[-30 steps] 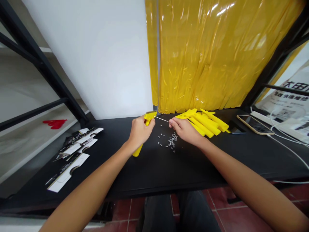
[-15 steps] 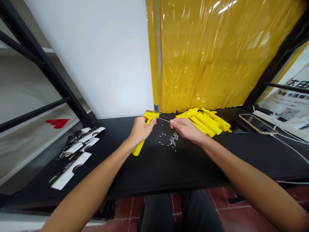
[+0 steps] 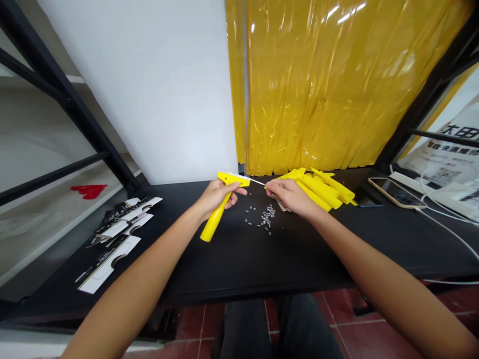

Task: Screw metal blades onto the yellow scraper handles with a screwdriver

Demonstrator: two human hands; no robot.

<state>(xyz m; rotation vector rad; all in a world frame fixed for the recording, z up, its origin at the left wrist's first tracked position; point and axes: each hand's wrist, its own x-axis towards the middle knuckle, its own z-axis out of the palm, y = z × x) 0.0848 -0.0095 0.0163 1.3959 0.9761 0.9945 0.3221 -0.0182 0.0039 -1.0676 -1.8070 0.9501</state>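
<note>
My left hand [image 3: 219, 197] is closed around a yellow scraper [image 3: 214, 219], thumb along its head. The scraper's handle slants down toward me, and a pale strip runs along the top edge of its head. My right hand [image 3: 287, 193] pinches a thin-shafted screwdriver [image 3: 258, 181], its handle hidden in the fingers. The shaft points left, its tip at the right end of the scraper's head; whether it touches I cannot tell. Below, between my hands, small screws and nuts [image 3: 268, 215] lie scattered on the black table [image 3: 224, 271].
Behind my right hand lies a pile of yellow scraper parts [image 3: 324, 190]. Phones [image 3: 396, 192] and white cables [image 3: 449, 227] are at the right. Printed cards [image 3: 112, 262] lie at the left, and a red object [image 3: 89, 191] rests on the shelf. Yellow plastic sheeting [image 3: 318, 89] hangs behind.
The scraper has turned in my left hand, so its head now tilts down to the right and more of it shows. My left fingers have shifted. The screwdriver stays at the head's right end.
</note>
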